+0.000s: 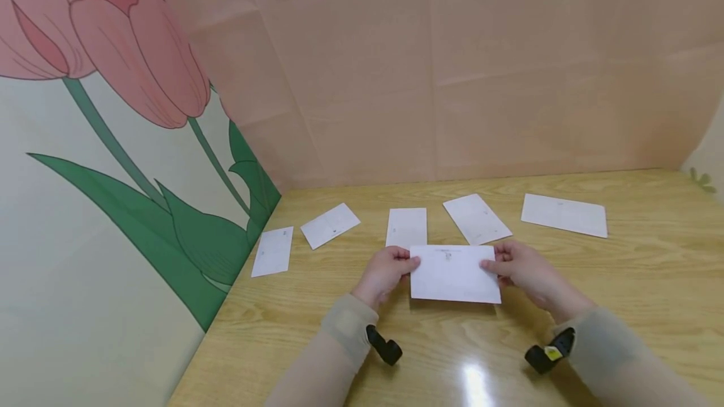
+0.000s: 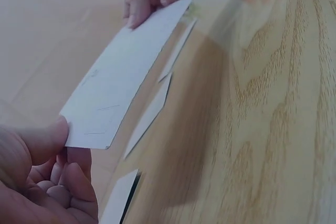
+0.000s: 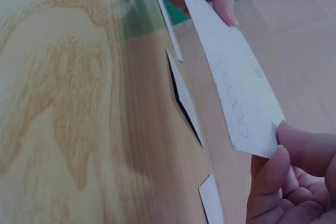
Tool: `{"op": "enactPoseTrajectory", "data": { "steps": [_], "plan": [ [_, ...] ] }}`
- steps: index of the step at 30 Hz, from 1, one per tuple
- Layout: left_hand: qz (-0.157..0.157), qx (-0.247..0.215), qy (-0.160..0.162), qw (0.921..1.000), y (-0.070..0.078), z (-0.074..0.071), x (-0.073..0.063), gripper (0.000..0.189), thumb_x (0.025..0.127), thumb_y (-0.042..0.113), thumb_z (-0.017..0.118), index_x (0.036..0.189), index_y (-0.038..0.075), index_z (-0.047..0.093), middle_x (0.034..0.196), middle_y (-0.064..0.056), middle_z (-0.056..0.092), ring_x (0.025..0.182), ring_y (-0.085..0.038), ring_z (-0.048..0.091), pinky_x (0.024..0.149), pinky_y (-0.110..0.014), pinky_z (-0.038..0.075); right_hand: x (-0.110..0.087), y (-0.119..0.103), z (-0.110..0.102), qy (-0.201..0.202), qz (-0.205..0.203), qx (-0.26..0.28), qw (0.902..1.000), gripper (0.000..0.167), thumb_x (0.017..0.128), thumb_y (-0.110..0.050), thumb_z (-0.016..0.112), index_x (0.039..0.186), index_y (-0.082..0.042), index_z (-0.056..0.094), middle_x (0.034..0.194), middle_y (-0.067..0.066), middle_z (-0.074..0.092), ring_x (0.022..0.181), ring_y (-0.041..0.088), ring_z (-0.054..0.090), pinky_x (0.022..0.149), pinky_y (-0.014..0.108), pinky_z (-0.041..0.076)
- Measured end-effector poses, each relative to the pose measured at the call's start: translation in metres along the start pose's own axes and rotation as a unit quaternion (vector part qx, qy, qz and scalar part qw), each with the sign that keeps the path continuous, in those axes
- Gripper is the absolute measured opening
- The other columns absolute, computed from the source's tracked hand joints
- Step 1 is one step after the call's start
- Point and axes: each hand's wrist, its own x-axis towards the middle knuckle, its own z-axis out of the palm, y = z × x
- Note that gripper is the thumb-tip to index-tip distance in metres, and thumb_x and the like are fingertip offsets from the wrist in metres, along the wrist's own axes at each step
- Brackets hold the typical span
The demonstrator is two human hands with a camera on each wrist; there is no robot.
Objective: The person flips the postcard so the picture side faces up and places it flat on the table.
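Both hands hold one white card [image 1: 455, 275] by its short sides, raised over the table and tilted toward the head camera. My left hand [image 1: 387, 272] pinches its left edge, thumb on the near face. At the opposite edge my right hand [image 1: 523, 272] pinches it the same way. A small dark print sits near the card's top edge in the head view. On the card [image 3: 231, 87] in the right wrist view, a row of small circles runs along one long edge. Two thin lines show near a corner of the card [image 2: 105, 98] in the left wrist view.
Several similar white cards lie spread across the wooden table [image 1: 650, 281]. One card [image 1: 407, 225] is partly behind the held one; another card [image 1: 477, 218] lies just right of it. A pink sheet [image 1: 481, 80] hangs behind, and a tulip-printed panel [image 1: 113, 237] stands left.
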Motion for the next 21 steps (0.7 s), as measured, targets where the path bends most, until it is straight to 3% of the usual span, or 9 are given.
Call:
{"op": "enactPoseTrajectory", "data": {
  "steps": [10,21],
  "plan": [
    [0.021,-0.022,0.017,0.9994,0.006,-0.001,-0.002,0.013,0.085,0.009,0.073,0.092,0.003,0.065,0.085,-0.001,0.061,0.077,-0.013,0.055,0.072,-0.029,0.049,-0.006,-0.008,-0.003,0.004,-0.018,-0.030,0.9994,0.045,0.090,-0.011,0.067,0.122,0.007,0.040,0.095,0.012,0.045,0.091,0.025,0.047,0.075,0.033,0.053],
    [0.066,-0.044,-0.029,0.9964,0.007,-0.009,-0.004,0.026,0.077,-0.010,0.073,0.099,-0.001,0.062,0.089,-0.004,0.060,0.082,-0.014,0.058,0.076,-0.025,0.051,-0.012,-0.013,-0.006,0.028,-0.051,-0.068,0.9960,0.044,0.088,-0.014,0.070,0.119,0.005,0.046,0.105,0.015,0.052,0.096,0.027,0.047,0.073,0.028,0.047]
  ]
}}
